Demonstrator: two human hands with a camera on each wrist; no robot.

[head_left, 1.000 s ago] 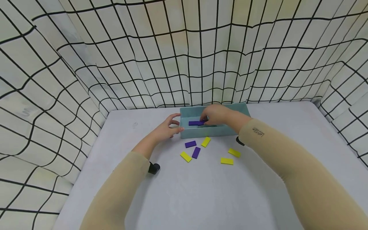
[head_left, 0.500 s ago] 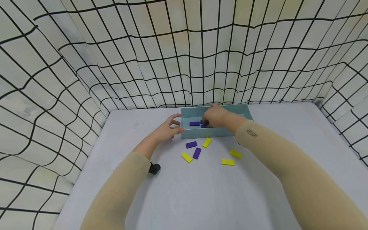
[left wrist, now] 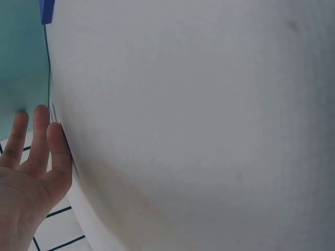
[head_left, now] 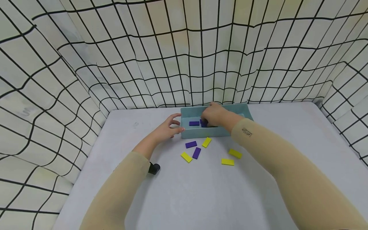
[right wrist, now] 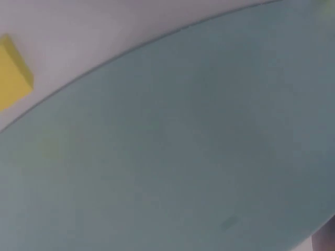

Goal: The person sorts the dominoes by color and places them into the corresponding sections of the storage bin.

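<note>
A long light-blue box (head_left: pixel 205 132) stands at the far side of the table in the head view. My left hand (head_left: pixel 166 129) rests at its left end, fingers spread and fairly straight, the fingertips touching the wall or very close to it. The left wrist view shows that hand (left wrist: pixel 34 167) beside the blue wall. Inside the box, my right hand (head_left: pixel 214 115) bends down with curled fingers and pinches a purple block (head_left: pixel 203 124), partly hidden by the hand. Left of it, another purple block (head_left: pixel 194 123) lies on the box floor. The right wrist view shows mostly blurred box wall (right wrist: pixel 157 146).
In front of the box lie two purple blocks (head_left: pixel 191 144) and several yellow blocks (head_left: pixel 227 162) on the white table (head_left: pixel 207 198). A black grid net (head_left: pixel 201 57) rises behind the table and along both sides.
My right hand has shifted slightly within the box, and its forearm has swung left. Two purple pieces by its fingers have moved a little. My left hand stays at the box's left end.
</note>
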